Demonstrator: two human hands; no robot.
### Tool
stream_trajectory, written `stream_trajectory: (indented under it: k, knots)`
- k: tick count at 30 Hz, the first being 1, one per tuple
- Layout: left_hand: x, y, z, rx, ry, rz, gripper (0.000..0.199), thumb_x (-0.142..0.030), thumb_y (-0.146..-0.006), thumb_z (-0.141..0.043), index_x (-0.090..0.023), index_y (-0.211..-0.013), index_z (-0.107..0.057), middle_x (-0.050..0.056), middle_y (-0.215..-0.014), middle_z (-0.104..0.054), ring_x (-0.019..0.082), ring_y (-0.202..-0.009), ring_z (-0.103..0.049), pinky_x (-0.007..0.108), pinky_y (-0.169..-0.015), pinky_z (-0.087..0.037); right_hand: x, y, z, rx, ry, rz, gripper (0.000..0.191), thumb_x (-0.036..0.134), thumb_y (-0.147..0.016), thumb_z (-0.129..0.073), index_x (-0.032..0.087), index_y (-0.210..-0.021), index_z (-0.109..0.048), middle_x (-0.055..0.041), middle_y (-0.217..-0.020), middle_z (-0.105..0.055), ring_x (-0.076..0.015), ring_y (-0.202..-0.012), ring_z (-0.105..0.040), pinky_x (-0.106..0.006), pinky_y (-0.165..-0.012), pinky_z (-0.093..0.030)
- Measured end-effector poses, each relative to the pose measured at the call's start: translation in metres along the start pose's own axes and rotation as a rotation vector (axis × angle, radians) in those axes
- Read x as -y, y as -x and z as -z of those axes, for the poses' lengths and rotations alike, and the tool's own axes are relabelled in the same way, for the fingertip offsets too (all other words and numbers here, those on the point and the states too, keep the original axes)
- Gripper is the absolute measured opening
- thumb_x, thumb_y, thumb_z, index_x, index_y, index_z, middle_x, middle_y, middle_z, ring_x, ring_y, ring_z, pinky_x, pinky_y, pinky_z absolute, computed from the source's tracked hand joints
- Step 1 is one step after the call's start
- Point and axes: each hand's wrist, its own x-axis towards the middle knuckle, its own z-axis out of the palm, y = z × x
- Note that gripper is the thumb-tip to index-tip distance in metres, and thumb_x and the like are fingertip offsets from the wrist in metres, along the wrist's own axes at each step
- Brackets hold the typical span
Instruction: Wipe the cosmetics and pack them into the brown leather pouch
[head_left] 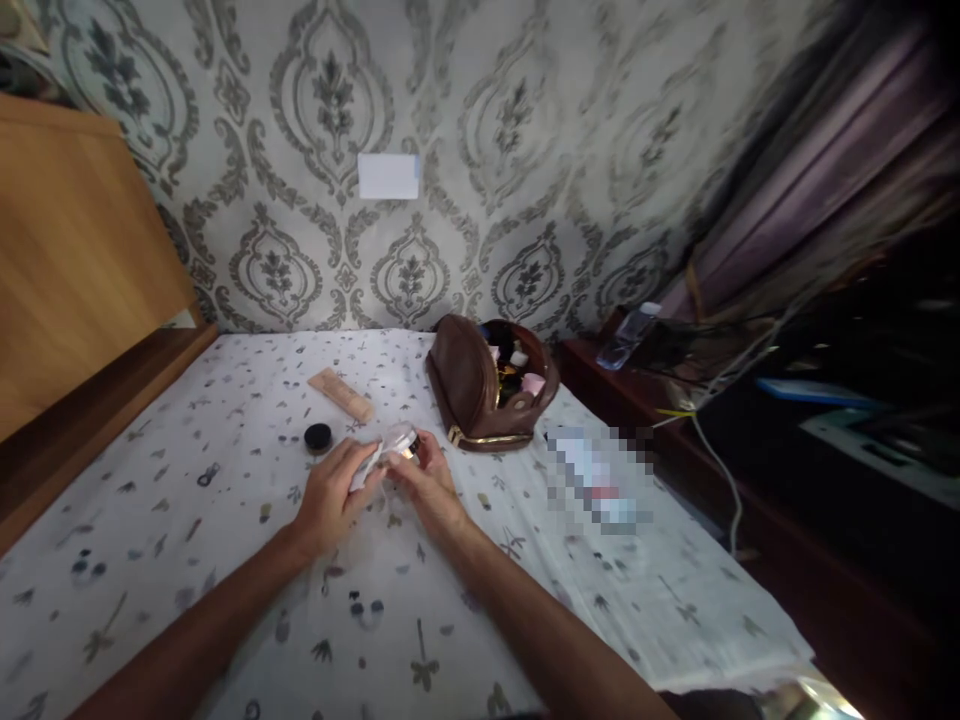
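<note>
Both hands meet over the patterned white sheet near the middle of the view. My left hand [331, 495] is closed on a white wipe or tissue [365, 466]. My right hand [435, 487] grips a small cosmetic container [409, 448] with a dark and gold part; its exact shape is blurred. The white piece touches the container's left side. A round black lid [318, 438] lies just left of my left hand, and a beige tube [341, 394] rests beyond it. Behind my right hand stands an open brown bag [469, 385] with cosmetics inside.
A pixelated item [596, 480] lies on the sheet at the right. Beyond the bed's right edge are a clear bottle [628, 335], white cables [716, 460] and a dark surface. A wooden cabinet [82, 260] stands at the left, and a patterned wall is behind.
</note>
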Motion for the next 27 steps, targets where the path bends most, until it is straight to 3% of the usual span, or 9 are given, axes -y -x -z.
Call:
stream_trajectory:
  k: [7,12,15,20,27]
  knots:
    - [-0.008,0.004,0.0,-0.027,-0.106,-0.206,0.052,-0.024,-0.099,-0.052,-0.03,-0.15,-0.048,0.008,-0.108,-0.063,0.021,-0.095,-0.064,0.029,-0.079,-0.055,-0.003,-0.003,0.004,-0.042,0.014,-0.008,0.06,0.037,-0.053,-0.091,0.024,-0.101,-0.056,0.0015,-0.1,-0.06,-0.0121,-0.074,-0.057,-0.024,-0.061,-0.048]
    - [-0.011,0.002,0.001,-0.043,-0.205,-0.246,0.046,-0.025,-0.099,-0.05,-0.029,-0.144,-0.057,0.009,-0.11,-0.061,0.022,-0.098,-0.062,0.028,-0.077,-0.055,-0.003,-0.001,0.005,0.014,0.092,-0.027,0.063,0.033,-0.05,-0.092,0.025,-0.099,-0.053,0.0034,-0.1,-0.06,-0.0104,-0.071,-0.057,-0.021,-0.058,-0.045]
    - [-0.008,0.001,0.001,-0.033,-0.22,-0.207,0.04,-0.025,-0.1,-0.05,-0.029,-0.136,-0.065,0.009,-0.115,-0.062,0.023,-0.104,-0.061,0.029,-0.081,-0.055,-0.003,0.002,0.003,0.141,0.183,-0.053,0.068,0.028,-0.044,-0.093,0.024,-0.097,-0.051,0.0054,-0.091,-0.061,-0.0113,-0.072,-0.058,-0.023,-0.062,-0.047]
    - [0.007,-0.002,0.0,0.026,-0.098,-0.039,0.035,-0.034,-0.101,-0.047,-0.028,-0.126,-0.072,0.008,-0.115,-0.068,0.024,-0.106,-0.064,0.034,-0.087,-0.057,-0.006,0.006,0.001,0.333,0.255,-0.064,0.061,0.024,-0.049,-0.087,0.024,-0.099,-0.052,0.0078,-0.082,-0.062,-0.0114,-0.07,-0.059,-0.025,-0.065,-0.047]
    - [0.015,-0.006,-0.001,0.181,0.245,0.373,0.048,-0.055,-0.097,-0.046,-0.024,-0.123,-0.07,0.01,-0.13,-0.068,0.029,-0.124,-0.062,0.048,-0.11,-0.047,-0.013,0.005,0.004,0.302,0.224,-0.099,0.08,0.033,-0.041,-0.096,0.025,-0.106,-0.05,0.0061,-0.087,-0.061,-0.0126,-0.071,-0.061,-0.028,-0.068,-0.051]
